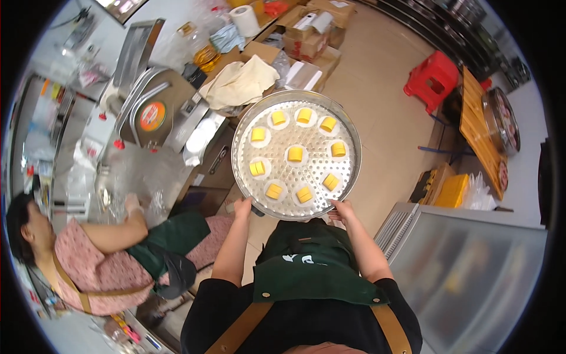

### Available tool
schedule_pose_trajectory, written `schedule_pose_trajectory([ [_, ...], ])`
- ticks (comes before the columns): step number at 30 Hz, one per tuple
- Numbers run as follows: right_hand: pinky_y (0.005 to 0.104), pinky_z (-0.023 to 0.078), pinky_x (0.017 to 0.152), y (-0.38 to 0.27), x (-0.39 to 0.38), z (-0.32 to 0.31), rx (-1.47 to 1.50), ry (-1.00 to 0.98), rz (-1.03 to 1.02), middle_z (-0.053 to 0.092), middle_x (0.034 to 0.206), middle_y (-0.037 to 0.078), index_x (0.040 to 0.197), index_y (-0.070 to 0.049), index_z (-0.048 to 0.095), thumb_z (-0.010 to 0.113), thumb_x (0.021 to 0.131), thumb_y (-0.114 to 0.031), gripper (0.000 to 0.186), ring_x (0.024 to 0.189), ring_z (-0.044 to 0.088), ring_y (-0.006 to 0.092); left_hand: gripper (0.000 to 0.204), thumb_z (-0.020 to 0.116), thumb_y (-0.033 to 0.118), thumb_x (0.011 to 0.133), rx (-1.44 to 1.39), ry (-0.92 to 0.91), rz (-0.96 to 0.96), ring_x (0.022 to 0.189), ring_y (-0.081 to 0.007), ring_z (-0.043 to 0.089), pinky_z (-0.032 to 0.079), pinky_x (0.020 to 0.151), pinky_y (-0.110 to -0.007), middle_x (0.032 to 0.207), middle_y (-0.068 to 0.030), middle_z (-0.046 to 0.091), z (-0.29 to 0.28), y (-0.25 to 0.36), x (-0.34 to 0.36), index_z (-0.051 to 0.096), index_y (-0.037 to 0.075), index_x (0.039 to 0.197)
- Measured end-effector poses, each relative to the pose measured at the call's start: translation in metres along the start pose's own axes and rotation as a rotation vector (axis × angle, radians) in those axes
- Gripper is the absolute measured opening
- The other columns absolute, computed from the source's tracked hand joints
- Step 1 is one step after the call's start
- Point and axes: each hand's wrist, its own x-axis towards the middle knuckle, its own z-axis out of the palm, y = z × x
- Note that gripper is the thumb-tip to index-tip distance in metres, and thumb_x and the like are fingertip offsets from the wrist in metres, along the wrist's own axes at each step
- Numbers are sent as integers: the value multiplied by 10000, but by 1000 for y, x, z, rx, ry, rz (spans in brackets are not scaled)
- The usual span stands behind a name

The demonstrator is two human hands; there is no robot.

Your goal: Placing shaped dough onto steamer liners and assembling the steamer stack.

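My left hand and my right hand grip the lower rim of a large round perforated metal steamer tray on either side, holding it in front of my dark green apron. On the tray lie several small yellow dough pieces, each on a round white paper, arranged in a ring with one in the middle. Some pieces show a groove across the top.
At left, a co-worker bends by a metal worktable with machinery. Cardboard boxes and cream cloth are behind the tray. A red stool, wooden board and glass-topped freezer are at right.
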Motion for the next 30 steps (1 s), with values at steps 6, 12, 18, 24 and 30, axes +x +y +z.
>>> schedule_pose_trajectory([
  [6,317,526,535,8,15,12,58,132,-26,594,841,128,964,39,527,521,752,-85,246,661,603,206,467,533,82,647,-32,-360,-195,831,-304,570,437,688,-419,930,-153,577,-4,25,35,486,-37,1097],
  [12,306,528,560,-3,14,24,63,159,-156,592,872,136,1006,57,519,513,727,-30,292,667,598,223,404,442,-53,618,-95,-334,-171,791,-294,565,472,640,-418,911,-187,551,-11,3,76,480,-118,1015],
  [18,291,513,488,29,36,-2,-35,195,-188,594,800,147,947,70,548,528,742,-125,283,615,598,212,465,435,-85,626,-415,-411,-106,906,-245,560,458,760,-341,1034,-166,549,-21,76,-1,481,-97,1089],
  [24,278,456,437,-30,-55,-29,27,120,-353,582,638,126,822,71,584,517,737,-141,237,493,555,170,403,477,-15,547,-268,-275,41,756,-215,519,417,666,-288,897,-137,540,-43,109,-55,473,-155,925],
  [30,282,441,447,-49,-49,-121,-225,259,-448,578,606,115,811,57,591,522,736,-147,228,474,548,154,359,466,-38,540,-252,-286,-30,641,-237,537,447,553,-336,819,-134,537,13,153,-119,501,-103,891],
])
